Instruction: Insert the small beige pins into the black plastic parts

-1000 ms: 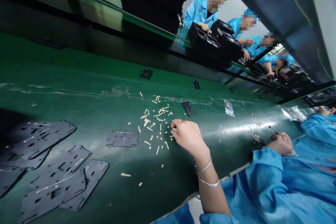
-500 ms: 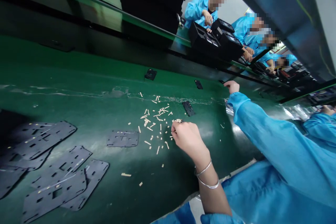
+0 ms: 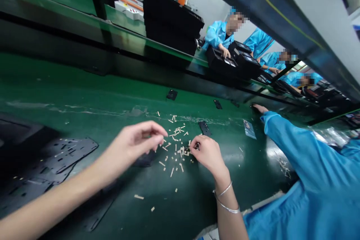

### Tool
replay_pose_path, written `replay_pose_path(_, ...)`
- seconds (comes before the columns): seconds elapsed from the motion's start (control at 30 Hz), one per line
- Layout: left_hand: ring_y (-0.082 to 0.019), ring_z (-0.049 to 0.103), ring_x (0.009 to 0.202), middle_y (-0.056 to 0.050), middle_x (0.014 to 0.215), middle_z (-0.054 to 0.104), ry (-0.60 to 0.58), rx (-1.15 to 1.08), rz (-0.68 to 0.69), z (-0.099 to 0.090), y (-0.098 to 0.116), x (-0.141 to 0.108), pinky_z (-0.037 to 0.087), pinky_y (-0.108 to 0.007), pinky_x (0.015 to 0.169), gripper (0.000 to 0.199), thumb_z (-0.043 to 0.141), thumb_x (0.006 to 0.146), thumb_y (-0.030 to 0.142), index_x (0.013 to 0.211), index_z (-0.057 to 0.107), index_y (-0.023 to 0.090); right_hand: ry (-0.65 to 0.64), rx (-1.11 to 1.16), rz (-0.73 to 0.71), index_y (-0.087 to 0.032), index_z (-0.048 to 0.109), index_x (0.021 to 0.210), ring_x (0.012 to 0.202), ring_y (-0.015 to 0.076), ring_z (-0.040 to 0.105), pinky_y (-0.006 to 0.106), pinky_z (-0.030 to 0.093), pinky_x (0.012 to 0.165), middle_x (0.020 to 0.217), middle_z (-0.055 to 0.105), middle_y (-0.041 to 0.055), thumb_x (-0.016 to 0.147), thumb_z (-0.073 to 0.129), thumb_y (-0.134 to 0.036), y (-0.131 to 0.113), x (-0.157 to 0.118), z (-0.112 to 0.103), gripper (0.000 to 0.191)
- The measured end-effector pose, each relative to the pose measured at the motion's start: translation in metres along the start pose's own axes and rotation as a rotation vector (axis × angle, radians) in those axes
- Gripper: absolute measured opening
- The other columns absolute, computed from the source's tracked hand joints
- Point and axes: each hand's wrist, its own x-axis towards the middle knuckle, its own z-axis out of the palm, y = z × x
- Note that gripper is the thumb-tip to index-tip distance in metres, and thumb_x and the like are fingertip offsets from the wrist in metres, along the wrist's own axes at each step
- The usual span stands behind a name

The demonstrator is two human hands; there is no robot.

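Observation:
My left hand hovers over the left side of a scatter of small cream-coloured strips. Its fingers are curved, thumb and forefinger close but apart, and I see nothing held. My right hand pinches a small dark piece with pale patches at the right of the scatter; its exact kind is unclear. A small black plate with holes lies just beyond my right hand. Another dark plate is partly hidden under my left hand.
Large black cut-out plates overlap at the left, partly behind my left forearm. Small black parts lie farther back. A co-worker's blue sleeve reaches in from the right, near a clear bag. A raised shelf edge crosses behind.
My left hand has come into view from the left. The dark piece at my right fingertips shows more clearly. The co-worker's hand has moved farther back, and the camera view has shifted.

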Motion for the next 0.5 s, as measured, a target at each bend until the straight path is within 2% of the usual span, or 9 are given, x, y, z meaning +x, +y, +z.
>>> replay_pose_path(0.07,-0.014,0.055,0.068,-0.003,0.084,0.062,-0.087,0.114,0.013,0.009,-0.011,0.004,0.046,-0.026,0.059,0.018,0.050,0.084,0.030,0.090,0.060,0.015,-0.002,-0.015,0.025,-0.022,0.059,0.066,0.068,0.0125,0.057,0.022,0.032,0.058,0.071,0.064,-0.0030,0.071,0.055,-0.010,0.006,-0.001,-0.003,0.014)
replay_pose_path(0.1,-0.016,0.056,0.075,-0.004,0.089,0.062,-0.115,0.204,0.047,0.014,-0.017,0.004,0.046,-0.028,0.064,0.018,0.048,0.084,0.027,0.090,0.060,0.016,-0.005,-0.021,0.034,-0.022,0.060,0.067,0.069,0.0131,0.057,0.022,0.032,0.058,0.071,0.064,-0.0027,0.071,0.055,-0.010,0.008,-0.002,-0.005,0.014)
replay_pose_path(0.17,-0.021,0.053,0.094,-0.006,0.106,0.060,-0.145,0.407,0.174,0.025,-0.030,0.003,0.043,-0.035,0.080,0.021,0.045,0.084,0.021,0.098,0.060,0.018,-0.005,-0.022,0.037,-0.023,0.061,0.070,0.072,0.0137,0.057,0.022,0.033,0.059,0.072,0.064,-0.0027,0.071,0.056,-0.011,0.008,-0.004,-0.011,0.013)
replay_pose_path(0.23,-0.024,0.043,0.114,-0.005,0.123,0.053,-0.206,0.568,0.341,0.034,-0.039,-0.002,0.034,-0.041,0.094,0.032,0.044,0.082,0.015,0.112,0.055,0.022,0.007,-0.006,0.013,-0.024,0.060,0.071,0.073,0.0131,0.056,0.022,0.034,0.061,0.073,0.063,-0.0032,0.073,0.056,-0.013,0.003,-0.007,-0.015,0.012)
replay_pose_path(0.3,-0.025,0.035,0.123,-0.004,0.133,0.045,-0.272,0.667,0.457,0.041,-0.045,-0.008,0.026,-0.044,0.100,0.042,0.043,0.082,0.014,0.123,0.048,0.023,0.014,0.009,-0.020,-0.023,0.058,0.068,0.073,0.0123,0.055,0.022,0.034,0.062,0.071,0.062,-0.0037,0.075,0.056,-0.014,-0.005,-0.008,-0.015,0.012)
replay_pose_path(0.4,-0.025,0.036,0.122,-0.005,0.132,0.047,-0.310,0.718,0.496,0.047,-0.045,-0.014,0.020,-0.044,0.103,0.041,0.043,0.083,0.017,0.124,0.048,0.020,-0.025,-0.017,-0.052,-0.023,0.057,0.071,0.071,0.0130,0.055,0.022,0.034,0.061,0.070,0.061,-0.0032,0.075,0.057,-0.016,-0.018,-0.008,-0.009,0.008)
replay_pose_path(0.5,-0.024,0.044,0.114,-0.007,0.122,0.055,-0.307,0.679,0.478,0.049,-0.040,-0.017,0.023,-0.042,0.102,0.033,0.043,0.084,0.018,0.114,0.056,0.018,-0.107,-0.076,-0.071,-0.023,0.058,0.081,0.071,0.0154,0.057,0.024,0.033,0.060,0.071,0.062,-0.0011,0.073,0.059,-0.017,-0.027,-0.002,0.001,0.009)
